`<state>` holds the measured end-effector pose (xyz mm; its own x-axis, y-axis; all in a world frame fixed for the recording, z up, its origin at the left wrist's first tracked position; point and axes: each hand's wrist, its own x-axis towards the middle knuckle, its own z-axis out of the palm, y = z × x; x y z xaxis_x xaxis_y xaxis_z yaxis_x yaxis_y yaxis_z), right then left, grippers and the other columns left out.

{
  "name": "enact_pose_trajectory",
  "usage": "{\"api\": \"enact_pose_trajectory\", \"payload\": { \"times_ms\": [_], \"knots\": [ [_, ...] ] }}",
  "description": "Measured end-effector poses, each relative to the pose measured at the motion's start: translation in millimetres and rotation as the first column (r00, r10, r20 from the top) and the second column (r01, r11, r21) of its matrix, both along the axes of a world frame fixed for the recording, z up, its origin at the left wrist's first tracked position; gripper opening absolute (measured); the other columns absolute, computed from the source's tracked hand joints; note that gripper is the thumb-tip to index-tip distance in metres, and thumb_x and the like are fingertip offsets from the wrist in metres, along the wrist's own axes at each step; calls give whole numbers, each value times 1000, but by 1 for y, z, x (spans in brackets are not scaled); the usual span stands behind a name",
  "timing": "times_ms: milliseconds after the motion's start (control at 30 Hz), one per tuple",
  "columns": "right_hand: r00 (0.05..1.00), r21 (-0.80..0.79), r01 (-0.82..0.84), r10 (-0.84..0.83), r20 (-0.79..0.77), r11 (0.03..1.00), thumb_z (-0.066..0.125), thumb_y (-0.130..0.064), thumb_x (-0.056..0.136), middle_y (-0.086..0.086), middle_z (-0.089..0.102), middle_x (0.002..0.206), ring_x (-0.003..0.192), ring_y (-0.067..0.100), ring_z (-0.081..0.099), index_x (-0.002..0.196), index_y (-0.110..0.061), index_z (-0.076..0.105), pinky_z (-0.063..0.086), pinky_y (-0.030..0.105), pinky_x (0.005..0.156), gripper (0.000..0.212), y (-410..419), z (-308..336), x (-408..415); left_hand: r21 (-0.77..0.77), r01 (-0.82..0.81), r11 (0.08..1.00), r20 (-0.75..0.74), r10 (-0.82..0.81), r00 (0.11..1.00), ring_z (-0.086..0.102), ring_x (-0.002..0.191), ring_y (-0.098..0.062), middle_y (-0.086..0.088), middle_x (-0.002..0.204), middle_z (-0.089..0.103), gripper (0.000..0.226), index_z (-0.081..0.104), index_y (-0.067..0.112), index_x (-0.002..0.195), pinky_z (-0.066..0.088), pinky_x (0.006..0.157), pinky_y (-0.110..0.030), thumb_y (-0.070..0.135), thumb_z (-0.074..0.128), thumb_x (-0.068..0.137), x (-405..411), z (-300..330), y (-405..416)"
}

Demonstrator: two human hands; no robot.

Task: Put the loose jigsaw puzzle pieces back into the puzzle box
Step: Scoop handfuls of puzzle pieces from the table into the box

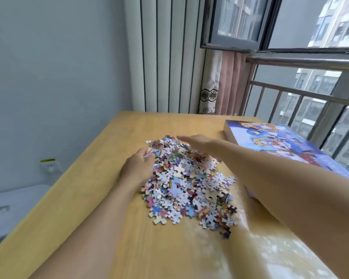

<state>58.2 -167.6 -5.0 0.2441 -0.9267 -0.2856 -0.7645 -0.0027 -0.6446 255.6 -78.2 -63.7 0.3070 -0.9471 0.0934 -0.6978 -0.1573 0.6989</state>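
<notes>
A heap of loose, colourful jigsaw pieces [189,184] lies in the middle of the wooden table [93,208]. My left hand [137,166] rests against the heap's left edge, its fingers curled into the pieces there. My right hand [195,142] reaches over the far side of the heap with straight fingers, palm down, holding nothing that I can see. The puzzle box [286,146], blue with a cartoon picture on top, lies shut on the table to the right of the heap, partly hidden behind my right forearm.
A window with a metal railing [302,93] runs along the right side of the table. A striped curtain [167,57] hangs behind the table. A white container [10,208] stands on the floor at the left, below a wall socket [49,167].
</notes>
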Motion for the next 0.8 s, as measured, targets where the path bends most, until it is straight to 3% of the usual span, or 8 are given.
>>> {"api": "enact_pose_trajectory", "payload": {
  "times_ms": [100, 133, 200, 267, 333, 533, 667, 800],
  "knots": [
    [993, -167, -66, 48, -109, 984, 48, -77, 87, 6, 63, 88, 77, 20, 56, 108, -6, 69, 47, 32, 79, 77, -13, 11, 26, -34, 12, 999, 2, -12, 1000, 62, 107, -26, -2, 139, 59, 43, 47, 30, 144, 50, 90, -36, 41, 35, 104, 3, -6, -6],
    [987, -233, -93, 59, -150, 968, 48, -78, 87, 8, 65, 91, 81, 21, 58, 104, -6, 70, 46, 33, 82, 77, -18, 12, 33, -44, 1, 999, 5, -1, 1000, 61, 107, -24, -1, 139, 59, 42, 48, 31, 143, 49, 90, -35, 39, 35, 104, 4, -6, -7],
    [968, -243, -197, 148, -204, 950, 49, -80, 84, 12, 60, 134, 120, 28, 57, 133, -7, 60, 43, 40, 104, 88, -23, 10, 47, -48, -19, 999, 8, 20, 1000, 59, 98, -20, 2, 136, 61, 39, 50, 34, 141, 47, 82, -32, 35, 36, 104, 5, -6, -11],
    [934, -64, -305, 285, -214, 950, 55, -82, 79, 6, 30, 163, 148, 31, 31, 157, -17, 31, 27, 51, 120, 104, -23, 7, 61, -43, -18, 999, 13, 19, 1000, 61, 81, -19, 2, 114, 69, 36, 53, 39, 133, 47, 69, -31, 33, 36, 103, 6, -7, -14],
    [872, 59, -382, 380, -307, 922, 57, -81, 76, 2, 13, 169, 154, 32, 17, 161, -27, 16, 20, 55, 121, 108, -21, 7, 67, -35, -13, 999, -1, 13, 1000, 61, 72, -21, 3, 95, 68, 35, 54, 41, 127, 48, 65, -34, 28, 36, 101, 7, -8, -13],
    [794, 136, -407, 424, -436, 903, 81, -69, 39, -1, 22, 166, 149, 31, 29, 158, -33, 21, 34, 57, 116, 138, -2, 28, 63, -54, 24, 998, -21, -25, 999, 67, 91, -28, 4, 126, 64, 35, 54, 38, 131, 54, 85, -41, 34, 40, 99, 8, -7, -16],
    [808, -12, -415, 363, -464, 910, 89, -57, 59, -3, 47, 143, 127, 26, 48, 150, -27, 40, 47, 41, 101, 108, 7, 28, 52, -60, 100, 993, -2, -100, 995, 57, 120, -28, 1, 143, 54, 37, 50, 32, 137, 47, 100, -45, 34, 36, 103, 3, -8, -15],
    [886, -161, -366, 290, -363, 917, 90, -50, 65, -5, 56, 125, 110, 22, 56, 138, -23, 56, 46, 32, 87, 85, 8, 26, 39, -87, 95, 992, -68, -101, 993, 50, 130, -23, 1, 146, 51, 37, 51, 30, 138, 42, 107, -43, 36, 38, 104, 2, -7, -14]
  ]
}}
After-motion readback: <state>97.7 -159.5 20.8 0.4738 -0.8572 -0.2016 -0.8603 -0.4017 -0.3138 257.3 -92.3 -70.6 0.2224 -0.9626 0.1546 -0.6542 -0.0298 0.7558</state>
